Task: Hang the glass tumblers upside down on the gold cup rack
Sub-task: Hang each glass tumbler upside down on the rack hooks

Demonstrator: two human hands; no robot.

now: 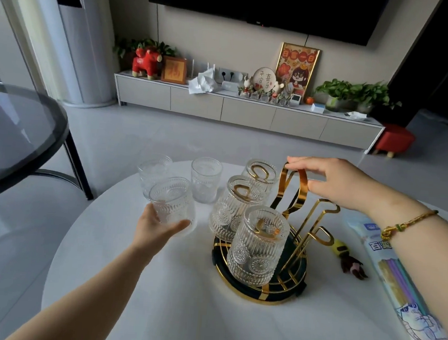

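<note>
The gold cup rack stands on a round dark tray with a gold rim on the white table. Three ribbed glass tumblers hang upside down on it: a near one, a middle one and a far one. Three more tumblers stand upright to the left. My left hand wraps around the base of the nearest upright tumbler; the other two stand behind it. My right hand pinches the rack's gold top handle.
The round white table carries a long plastic packet of coloured straws at the right and a small yellow and brown toy beside the tray. A dark glass table stands at the left. A low TV cabinet runs along the far wall.
</note>
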